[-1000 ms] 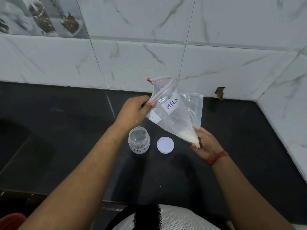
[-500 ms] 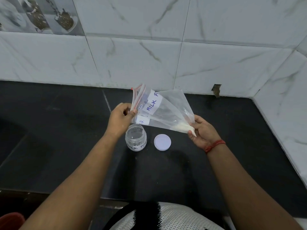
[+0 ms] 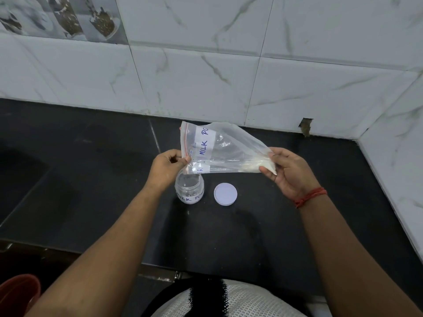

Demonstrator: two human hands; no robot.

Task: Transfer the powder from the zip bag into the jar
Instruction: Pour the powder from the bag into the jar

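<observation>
While the zip bag [image 3: 219, 149] is held nearly level above the counter [image 3: 91, 179], the pour itself hasn't really started, judging by how things sit. The zip end is pinched by the left hand [image 3: 167, 167] right over the mouth of the open jar [image 3: 189, 188], with the bag's lower corner just above the rim. The opposite bottom corner is gripped by the right hand [image 3: 286, 172], and that's where most of the powder [image 3: 256, 165] is bunched, a pale streak along the lower fold. The jar looks basically empty, though a few specks might be seen near its base, hard to say. Its white lid [image 3: 225, 194] is parked flat just beside it on the right.

So the step in hand looks like lining up the opening. What's probably needed next: the right-hand corner gets raised so the powder slides down toward the zip end, and the mouth is kept narrow and centred over the jar. Whether the zip is fully opened can't be told from this angle. Spillage onto the counter seems the main risk, since the bag mouth is wider than the jar.
</observation>
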